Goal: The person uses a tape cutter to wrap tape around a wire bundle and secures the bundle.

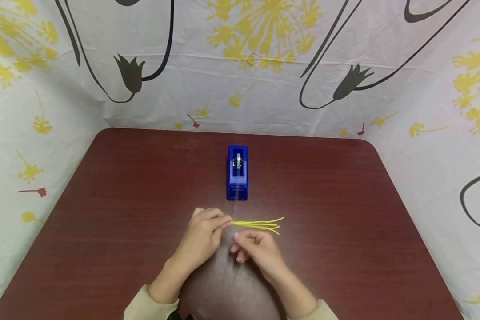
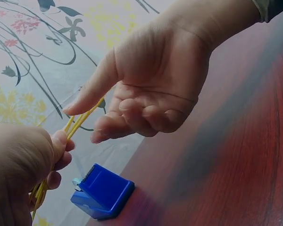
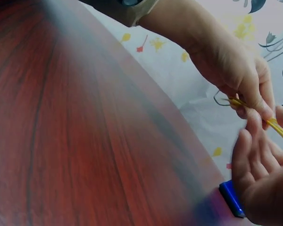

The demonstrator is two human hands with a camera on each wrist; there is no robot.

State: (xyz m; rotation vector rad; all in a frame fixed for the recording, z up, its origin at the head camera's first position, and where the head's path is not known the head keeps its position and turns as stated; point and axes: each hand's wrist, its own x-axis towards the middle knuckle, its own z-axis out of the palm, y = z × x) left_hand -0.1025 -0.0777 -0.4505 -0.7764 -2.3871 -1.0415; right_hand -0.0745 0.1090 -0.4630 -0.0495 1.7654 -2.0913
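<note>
My left hand (image 1: 202, 233) pinches a bundle of thin yellow strings (image 1: 256, 223) between thumb and fingers. The loose ends fan out to the right, above my right hand (image 1: 262, 251). In the left wrist view, the strings (image 2: 78, 123) also run down through the left hand (image 2: 19, 160). There the right hand (image 2: 155, 75) has its thumb stretched close to the strings and its other fingers loosely bent. I see nothing held in it; whether the thumb touches the strings I cannot tell. Beyond both hands stands a blue tape dispenser (image 1: 237, 189) with a roll of clear tape (image 1: 238, 161).
Both hands are over a dark red-brown wooden table (image 1: 324, 191). A white cloth (image 1: 264, 98) printed with yellow and grey flowers hangs behind the table and along its sides. The dispenser stands toward the table's far edge, near the middle.
</note>
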